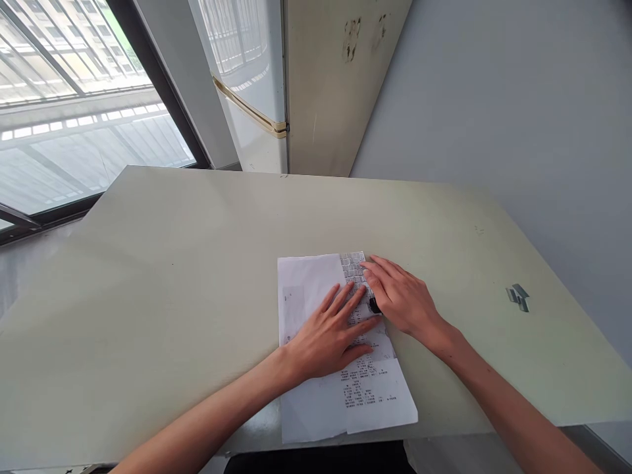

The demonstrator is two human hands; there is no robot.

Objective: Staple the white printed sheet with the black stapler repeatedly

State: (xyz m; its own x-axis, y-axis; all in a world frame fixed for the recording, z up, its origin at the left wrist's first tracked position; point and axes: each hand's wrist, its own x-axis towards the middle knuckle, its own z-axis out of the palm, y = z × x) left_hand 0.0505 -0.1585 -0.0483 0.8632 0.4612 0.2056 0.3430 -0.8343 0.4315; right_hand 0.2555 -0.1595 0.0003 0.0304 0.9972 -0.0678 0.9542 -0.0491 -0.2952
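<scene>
A stack of white paper sheets (309, 283) lies near the table's front edge, with printed text on its right part. My left hand (328, 339) rests flat on the sheets, fingers spread, pressing over the print. At the upper right edge of the stack is my right hand (402, 296), its fingers together and curled down at the paper. A small black object (374, 305) shows partly from under that hand; most of it is hidden, and its kind is unclear.
Several small silvery metal pieces (517, 297) lie on the right side of the pale table (197, 263). Behind the table stand a white fridge (254, 148) and a grey wall (494, 99). A barred window (83, 99) is at the far left.
</scene>
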